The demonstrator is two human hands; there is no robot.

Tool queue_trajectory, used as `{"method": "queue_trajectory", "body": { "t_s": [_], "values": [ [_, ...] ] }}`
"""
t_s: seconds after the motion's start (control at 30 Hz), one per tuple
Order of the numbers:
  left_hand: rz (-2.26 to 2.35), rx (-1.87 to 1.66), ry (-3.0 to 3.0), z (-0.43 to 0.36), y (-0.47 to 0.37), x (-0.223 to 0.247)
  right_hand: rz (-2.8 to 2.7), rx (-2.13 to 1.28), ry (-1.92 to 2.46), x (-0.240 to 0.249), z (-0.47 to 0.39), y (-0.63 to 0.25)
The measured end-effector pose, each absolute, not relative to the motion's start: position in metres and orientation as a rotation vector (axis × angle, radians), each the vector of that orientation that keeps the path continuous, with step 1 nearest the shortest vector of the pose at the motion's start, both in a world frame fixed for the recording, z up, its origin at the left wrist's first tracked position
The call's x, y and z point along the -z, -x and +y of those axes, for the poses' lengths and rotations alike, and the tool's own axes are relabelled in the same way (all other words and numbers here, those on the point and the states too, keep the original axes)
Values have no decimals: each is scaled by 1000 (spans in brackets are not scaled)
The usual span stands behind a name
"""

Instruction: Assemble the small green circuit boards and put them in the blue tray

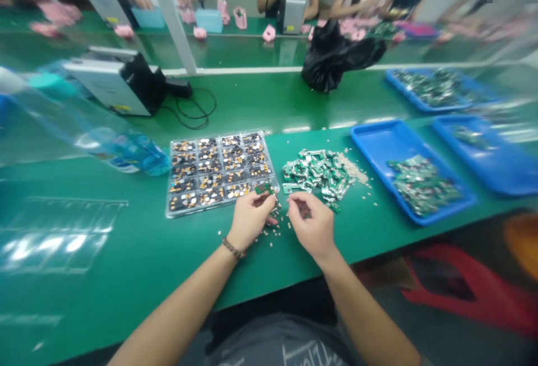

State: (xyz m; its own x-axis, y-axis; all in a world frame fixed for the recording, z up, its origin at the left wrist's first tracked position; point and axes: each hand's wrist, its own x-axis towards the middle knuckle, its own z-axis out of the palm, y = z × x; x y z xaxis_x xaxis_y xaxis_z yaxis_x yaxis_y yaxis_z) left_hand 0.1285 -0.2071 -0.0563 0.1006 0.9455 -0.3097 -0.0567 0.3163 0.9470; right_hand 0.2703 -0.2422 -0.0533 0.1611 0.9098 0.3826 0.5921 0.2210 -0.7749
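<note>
My left hand (251,214), with a beaded bracelet at the wrist, pinches a small green circuit board (264,188) just in front of a clear compartment tray (176,212). Many small black, orange and silver parts fill that tray's cells. Close by on the right, my right hand (313,223) has thumb and forefinger pressed together; whatever may be between the tips is too small to make out. Beyond it lies a heap of green circuit boards (315,168), with a pile of tiny beige pieces (352,168) alongside. More beige bits are scattered beneath my hands.
A blue tray (376,130) of boards stands to the right, with two more blue trays (500,178) (414,100) behind. At left are a clear bottle (138,153), a grey-black device (121,83) and an empty-looking clear tray (71,237). A black bag (325,60) lies behind; people work opposite.
</note>
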Motion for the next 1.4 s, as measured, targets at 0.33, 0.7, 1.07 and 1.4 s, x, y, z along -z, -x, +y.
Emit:
{"method": "queue_trajectory", "body": {
  "t_s": [0.33, 0.7, 1.07, 1.4],
  "values": [
    [1309, -925, -1433, -216, -116, 52, -1731, -560, 1457, 44, -212, -260],
    [1114, -981, -955, -201, -113, 55, -1722, -458, 1442, 49, -224, -264],
    [995, -1043, -1081, -202, -113, 54, -1698, -689, 1392, 50, -231, -265],
    [730, -943, -1455, -204, -89, 32, -1850, -114, 1112, 49, -221, -288]
  ]
}}
